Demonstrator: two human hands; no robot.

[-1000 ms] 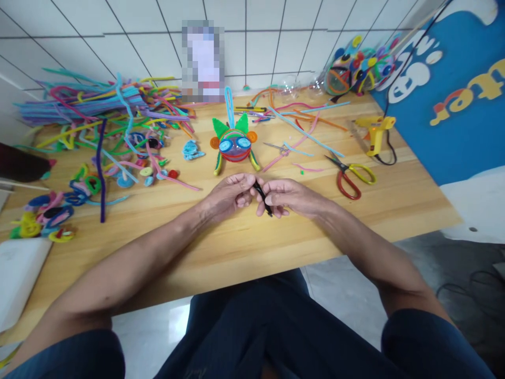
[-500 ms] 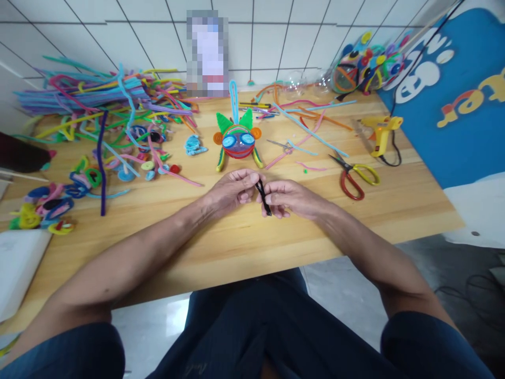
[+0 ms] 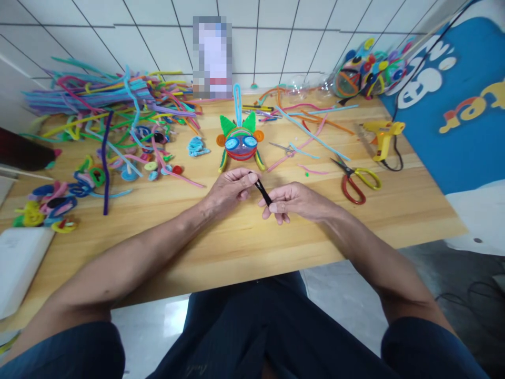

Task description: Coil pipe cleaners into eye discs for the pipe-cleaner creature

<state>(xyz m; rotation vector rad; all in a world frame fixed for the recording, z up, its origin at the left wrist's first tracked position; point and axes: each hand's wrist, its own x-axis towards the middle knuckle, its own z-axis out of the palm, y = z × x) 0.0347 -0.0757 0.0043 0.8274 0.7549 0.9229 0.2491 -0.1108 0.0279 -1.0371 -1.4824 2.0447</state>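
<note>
A short black pipe cleaner [image 3: 263, 192], seemingly folded double, slants between my two hands just above the table. My left hand [image 3: 235, 184] pinches its upper end between thumb and fingers. Its lower end is between the thumb and fingers of my right hand [image 3: 294, 201]. Just beyond my hands stands a colourful pipe-cleaner figure [image 3: 241, 150] with green pointed ears, blue eyes, orange discs at its sides and a light blue loop on top. A small light blue coiled piece [image 3: 197, 147] lies to its left.
Red-and-yellow-handled scissors [image 3: 353, 181] and a yellow glue gun [image 3: 382, 138] lie to the right. A pile of pipe cleaners [image 3: 90, 97] fills the back left. Decorated clear balls [image 3: 363, 73] stand at the back right. Cut strips [image 3: 313, 134] lie behind my right hand.
My right hand has slid to the lower end of the black pipe cleaner, a little away from my left hand, so more of it shows. The view has shifted slightly.
</note>
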